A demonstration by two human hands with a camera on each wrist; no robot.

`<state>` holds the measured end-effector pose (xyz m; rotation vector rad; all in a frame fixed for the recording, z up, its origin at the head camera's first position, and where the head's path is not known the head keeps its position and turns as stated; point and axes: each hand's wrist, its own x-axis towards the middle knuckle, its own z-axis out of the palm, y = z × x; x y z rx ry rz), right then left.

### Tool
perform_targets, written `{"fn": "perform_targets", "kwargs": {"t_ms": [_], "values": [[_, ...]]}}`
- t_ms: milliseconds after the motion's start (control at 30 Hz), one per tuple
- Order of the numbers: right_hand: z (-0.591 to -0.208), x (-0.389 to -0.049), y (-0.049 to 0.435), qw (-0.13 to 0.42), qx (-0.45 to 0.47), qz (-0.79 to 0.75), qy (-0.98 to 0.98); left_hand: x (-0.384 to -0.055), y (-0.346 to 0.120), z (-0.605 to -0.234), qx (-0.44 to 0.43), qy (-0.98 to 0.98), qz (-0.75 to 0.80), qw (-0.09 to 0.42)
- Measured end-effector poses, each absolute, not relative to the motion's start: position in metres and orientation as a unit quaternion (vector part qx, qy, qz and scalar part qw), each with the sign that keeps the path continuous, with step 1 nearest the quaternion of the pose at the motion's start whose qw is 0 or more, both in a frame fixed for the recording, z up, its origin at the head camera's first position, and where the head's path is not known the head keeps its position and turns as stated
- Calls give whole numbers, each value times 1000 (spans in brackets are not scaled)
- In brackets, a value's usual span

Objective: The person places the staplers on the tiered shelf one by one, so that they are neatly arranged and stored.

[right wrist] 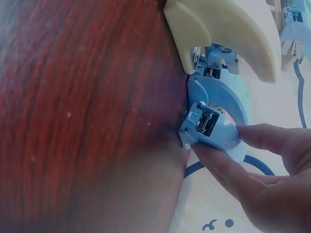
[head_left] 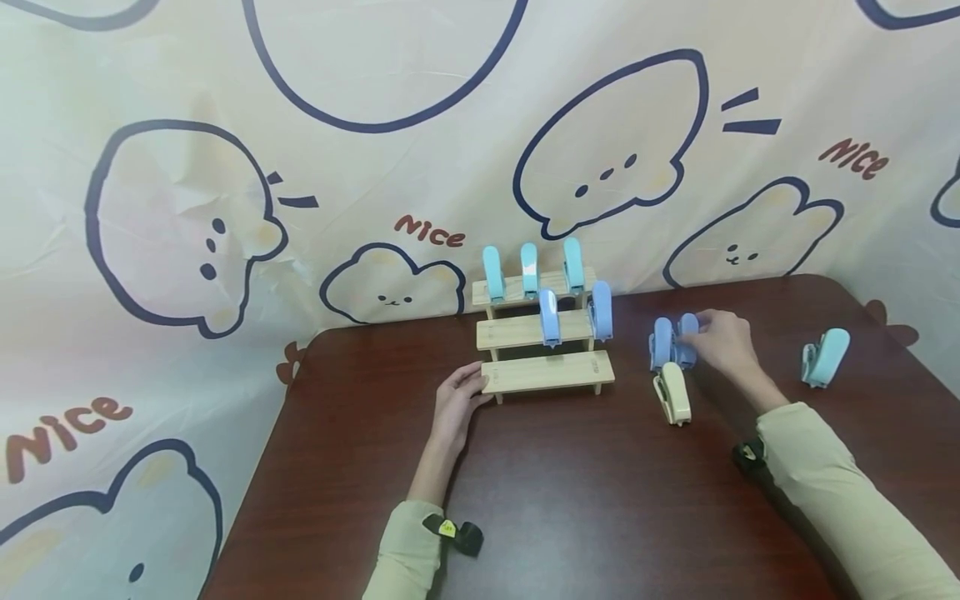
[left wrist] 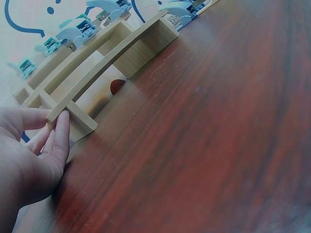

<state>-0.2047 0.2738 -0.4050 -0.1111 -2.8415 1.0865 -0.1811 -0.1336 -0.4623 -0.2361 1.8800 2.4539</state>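
My left hand [head_left: 454, 410] pinches the left end of the lowest step of a three-tier wooden rack [head_left: 547, 372], thumb and fingers on the board's edge in the left wrist view. On the right, my right hand [head_left: 722, 340] holds a blue stapler [right wrist: 221, 136] between thumb and fingers. Directly beside it stands another blue stapler [head_left: 661, 343], and a cream stapler [head_left: 673, 393] lies just in front of the pair. Two blue staplers, one [head_left: 550, 317] left of the other [head_left: 601, 311], stand on the middle step. Three turquoise staplers [head_left: 529, 269] line the top step.
A lone turquoise stapler [head_left: 825, 357] lies on the dark wooden table [head_left: 585, 500] to the right of my right hand. Behind the rack, a patterned cloth [head_left: 420, 183] hangs at the table's back edge. Each wrist carries a small black camera [head_left: 469, 538].
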Motion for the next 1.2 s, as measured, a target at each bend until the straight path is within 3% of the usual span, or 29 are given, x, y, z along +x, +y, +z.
{"fn": "perform_targets", "kwargs": {"t_ms": [1200], "values": [[-352,-184,266,99,-35,398,-911,-179,-133,-460,-75,609,790,20]]}}
